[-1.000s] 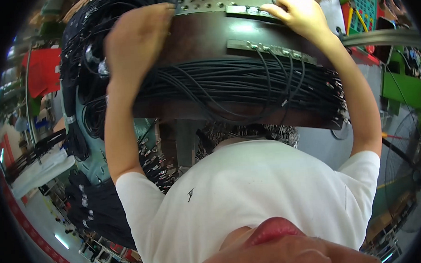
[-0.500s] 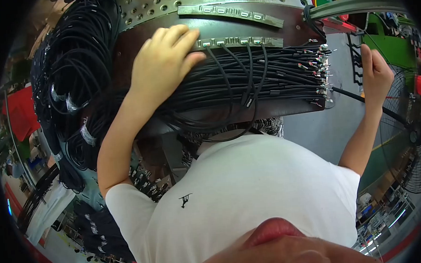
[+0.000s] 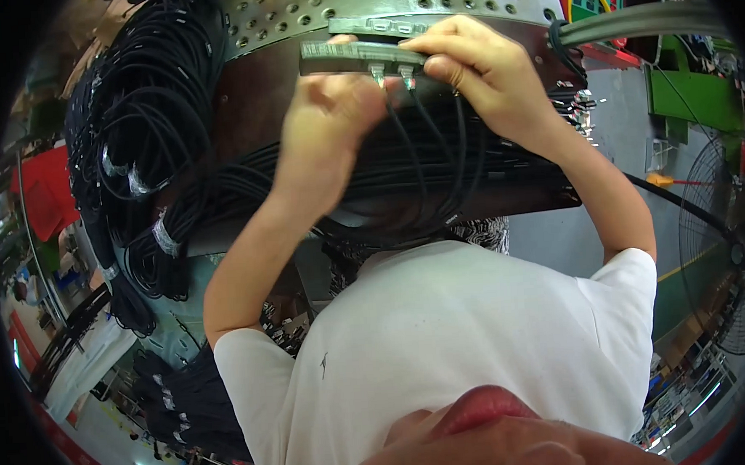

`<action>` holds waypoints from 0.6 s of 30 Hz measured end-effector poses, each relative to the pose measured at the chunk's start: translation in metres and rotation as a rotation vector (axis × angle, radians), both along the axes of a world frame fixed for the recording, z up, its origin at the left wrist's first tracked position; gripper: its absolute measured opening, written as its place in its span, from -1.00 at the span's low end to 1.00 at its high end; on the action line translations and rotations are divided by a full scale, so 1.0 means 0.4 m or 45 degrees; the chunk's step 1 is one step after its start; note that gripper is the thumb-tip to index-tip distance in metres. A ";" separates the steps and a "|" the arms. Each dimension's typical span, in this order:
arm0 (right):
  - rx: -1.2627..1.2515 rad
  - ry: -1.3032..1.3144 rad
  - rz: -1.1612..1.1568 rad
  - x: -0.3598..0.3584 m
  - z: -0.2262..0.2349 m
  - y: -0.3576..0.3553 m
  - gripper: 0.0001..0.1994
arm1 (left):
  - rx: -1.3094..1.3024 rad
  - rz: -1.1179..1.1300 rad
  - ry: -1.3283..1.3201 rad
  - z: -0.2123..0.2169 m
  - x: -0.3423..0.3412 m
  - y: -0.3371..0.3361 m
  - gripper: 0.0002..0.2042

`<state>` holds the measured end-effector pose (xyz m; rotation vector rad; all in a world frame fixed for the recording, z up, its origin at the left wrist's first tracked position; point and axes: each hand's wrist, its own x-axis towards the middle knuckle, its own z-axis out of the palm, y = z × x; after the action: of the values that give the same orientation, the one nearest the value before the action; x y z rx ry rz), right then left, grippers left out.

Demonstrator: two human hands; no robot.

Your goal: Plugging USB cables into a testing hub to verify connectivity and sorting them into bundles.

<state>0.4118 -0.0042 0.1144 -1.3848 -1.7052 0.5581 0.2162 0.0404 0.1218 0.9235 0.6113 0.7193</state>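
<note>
A grey slotted metal bar (image 3: 338, 59) is lifted and tilted over the brown work board (image 3: 256, 104). My right hand (image 3: 491, 75) pinches its right end between thumb and fingers. My left hand (image 3: 329, 121), partly blurred, is closed around the left part, with a fingertip showing behind the bar. Small cable plugs (image 3: 407, 79) sit along the bar's near side, and black cables (image 3: 418, 129) hang from them towards me. Right behind lies a second slotted bar (image 3: 370, 25), partly covered by my right hand. Beneath my hands is a layer of many black cables (image 3: 512, 170).
Large coiled bundles of black cable (image 3: 150, 84) are heaped at the left. A perforated metal plate (image 3: 294, 13) lies along the back. Bare cable ends (image 3: 583, 112) stick out at the board's right edge. A grey curved tube (image 3: 631, 24) and a fan (image 3: 718, 240) are at the right.
My right hand has come in from the far right and taken hold of the near bar. That bar has risen off the cables and shifted left, with my left hand now under its left part.
</note>
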 end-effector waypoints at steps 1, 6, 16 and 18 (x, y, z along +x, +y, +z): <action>0.126 -0.105 0.014 0.006 0.014 0.033 -0.80 | -0.121 -0.104 -0.131 0.016 0.017 -0.025 -0.57; 0.668 -0.976 -0.166 0.024 0.153 0.247 -0.76 | -0.152 -0.146 0.222 0.067 0.082 0.131 -0.65; 0.188 -0.907 -0.289 0.130 0.038 0.499 -0.76 | -0.424 -0.444 -0.040 -0.037 0.161 0.433 -0.79; 0.118 -0.852 -0.319 0.130 0.036 0.510 -0.76 | -0.323 -0.335 -0.075 -0.067 0.176 0.429 -0.80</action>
<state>0.4637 0.1996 0.1289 -1.8065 -1.9817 -0.1531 0.2866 0.2121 0.0949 0.7275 0.5037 0.4208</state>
